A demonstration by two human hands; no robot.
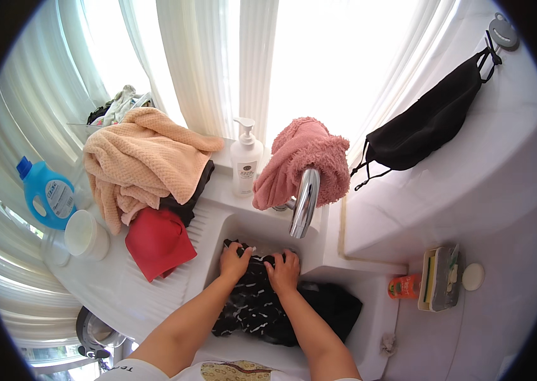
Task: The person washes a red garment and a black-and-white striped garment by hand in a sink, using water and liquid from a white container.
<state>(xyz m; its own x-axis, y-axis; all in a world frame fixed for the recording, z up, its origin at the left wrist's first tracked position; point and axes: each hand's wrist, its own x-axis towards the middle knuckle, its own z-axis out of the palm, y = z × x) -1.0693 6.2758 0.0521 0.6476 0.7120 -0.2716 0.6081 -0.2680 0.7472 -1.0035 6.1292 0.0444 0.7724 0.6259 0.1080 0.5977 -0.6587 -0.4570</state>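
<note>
A black garment with white marks [251,301] lies bunched in the white sink [376,298]. My left hand [235,260] is closed on its far left edge, fingers curled into the fabric. Close by on the right, my right hand [283,272] grips the same far edge with bent fingers. Plain black cloth [335,310] spreads to the right under my right forearm; whether it is part of the same garment I cannot tell. Just beyond my hands rises the chrome faucet [305,206], with a pink fluffy towel [300,155] draped around its top.
On the ribbed counter at left lie a red cloth [159,243] and a peach towel [145,155]. A blue detergent bottle [49,193] and white tub [86,235] stand farther left. Behind the sink is a white pump bottle [246,159]. A black mask [424,120] hangs at right above an orange bottle [404,287].
</note>
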